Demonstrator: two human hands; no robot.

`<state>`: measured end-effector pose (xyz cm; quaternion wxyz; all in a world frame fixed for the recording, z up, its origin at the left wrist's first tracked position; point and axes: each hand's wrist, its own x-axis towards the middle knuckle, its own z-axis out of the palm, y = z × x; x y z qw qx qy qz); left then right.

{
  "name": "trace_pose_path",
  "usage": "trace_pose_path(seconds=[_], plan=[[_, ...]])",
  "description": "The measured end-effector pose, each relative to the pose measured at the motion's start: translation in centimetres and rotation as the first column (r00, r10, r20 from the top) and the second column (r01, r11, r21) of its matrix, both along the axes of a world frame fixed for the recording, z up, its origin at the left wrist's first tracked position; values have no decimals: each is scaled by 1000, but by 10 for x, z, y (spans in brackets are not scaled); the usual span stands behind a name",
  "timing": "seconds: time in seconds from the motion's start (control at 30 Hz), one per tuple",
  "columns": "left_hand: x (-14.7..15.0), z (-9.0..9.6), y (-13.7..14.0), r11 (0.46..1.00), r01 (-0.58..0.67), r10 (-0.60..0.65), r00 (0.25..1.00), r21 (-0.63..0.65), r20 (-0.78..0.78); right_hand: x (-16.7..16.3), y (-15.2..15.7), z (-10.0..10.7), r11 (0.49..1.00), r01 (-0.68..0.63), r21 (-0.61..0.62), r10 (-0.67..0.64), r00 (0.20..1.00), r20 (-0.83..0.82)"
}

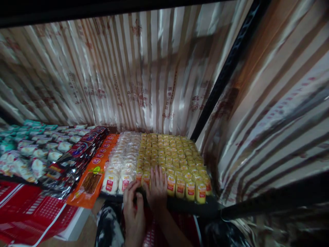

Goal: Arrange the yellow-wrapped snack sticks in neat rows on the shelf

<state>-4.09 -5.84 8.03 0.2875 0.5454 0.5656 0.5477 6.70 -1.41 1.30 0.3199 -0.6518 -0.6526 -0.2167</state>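
Rows of small yellow wrapped snack packets (177, 154) stand packed on a dark shelf (185, 204). My right hand (157, 192) lies over the front of these rows, fingers stretched out flat and touching the packets. Beside it, my left hand (134, 209) is at the shelf's front edge, its fingers loosely bent and the thumb apart, with nothing visible in it. Just left of the yellow packets are rows of white wrapped packets (125, 151) with red labels. The left fingertips come close to where the white and yellow rows meet.
Further left lie an orange snack packet (88, 181), dark shiny packets (77, 154), and white and green packets (36, 144). A red carton (31, 209) sits below. Striped plastic sheeting (123, 75) hangs behind, and a black post (226, 68) rises at right.
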Motion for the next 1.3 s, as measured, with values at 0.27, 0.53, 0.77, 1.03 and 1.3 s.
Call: trace_pose_path(seconds=[0.27,0.53,0.77,1.03,1.3], plan=[[-10,-30,-27,946,113,-43,972,-304,229,-1,-2,1,999,23,-24,-23,1000,4],[-2,-22,-20,908,214,-90,940,-360,330,1,-2,9,997,-13,-79,11,999,-30],[16,-17,-11,835,423,-209,835,-353,508,24,-36,19,992,-114,54,120,984,-129],[42,-47,14,820,422,-271,881,-387,387,75,-84,-5,999,-33,-4,31,971,-239],[40,-47,11,867,390,-343,919,-311,196,85,-77,-11,995,-89,-34,77,964,-253]])
